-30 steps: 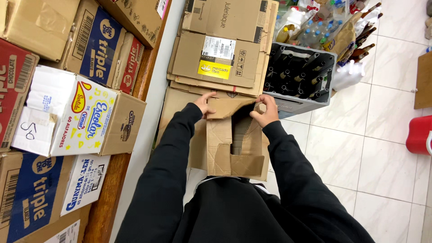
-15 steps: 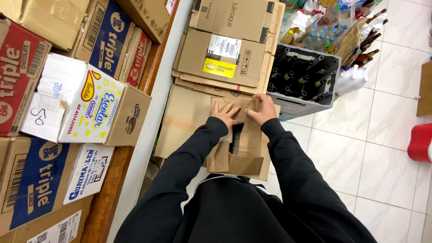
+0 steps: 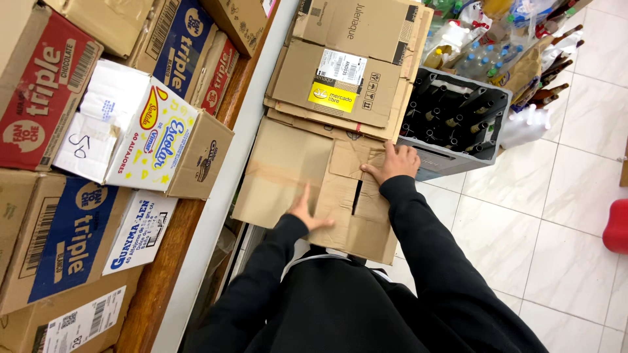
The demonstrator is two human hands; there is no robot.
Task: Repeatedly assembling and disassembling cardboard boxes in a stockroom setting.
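Flattened brown cardboard box (image 3: 307,189), collapsed with its flaps spread, lies in front of us on the lowest part of a pile of flattened cartons, beside the pale edge of a wooden shelf (image 3: 196,261). We press our left hand (image 3: 307,212) flat on its middle panel, fingers extended and palm down, gripping nothing. Our right hand (image 3: 394,163) rests on the upper right flap, fingers spread and slightly curled over the cardboard edge, open rather than clenched; we cannot tell whether the fingertips hook beneath the flap. Both arms wear black sleeves.

Just above the box we note a stack of flattened brown cartons (image 3: 347,72), the top ones bearing a white label and a yellow sticker. To the right, touching the pile, stands a grey plastic crate (image 3: 451,160) holding dark bottles upright in its compartments. Beyond it we see a cluster of clear plastic bottles (image 3: 471,62). On the shelf to the left sit printed cartons, among them a white and yellow box (image 3: 157,140) and a blue and white box (image 3: 65,242). White floor tiles (image 3: 536,222) lie to the right.
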